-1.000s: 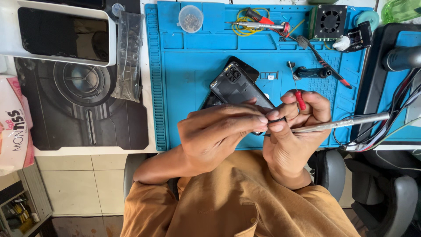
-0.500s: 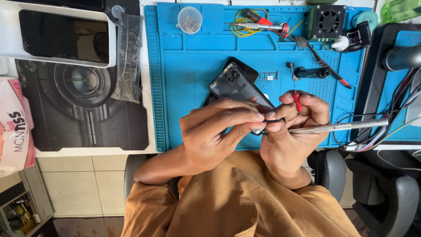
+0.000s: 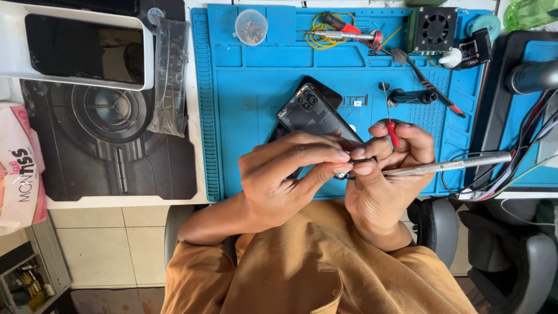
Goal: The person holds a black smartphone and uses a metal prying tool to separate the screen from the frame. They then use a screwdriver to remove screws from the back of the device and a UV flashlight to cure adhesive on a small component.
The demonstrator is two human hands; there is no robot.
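Hands [image 3: 290, 174] [image 3: 383, 174] pinch small black part [image 3: 363, 160] above phone [image 3: 317, 116]

Both hands meet over blue mat [image 3: 256, 87]. Left hand [image 3: 285, 174] and right hand [image 3: 383, 174] pinch small black part [image 3: 361, 161]. Dark phone [image 3: 317, 116] just behind.

White table [image 3: 192, 204] carries blue work mat [image 3: 250, 116] centre, black mat [image 3: 110, 151] toward left edge, white tray [image 3: 75, 81] at far-left corner.
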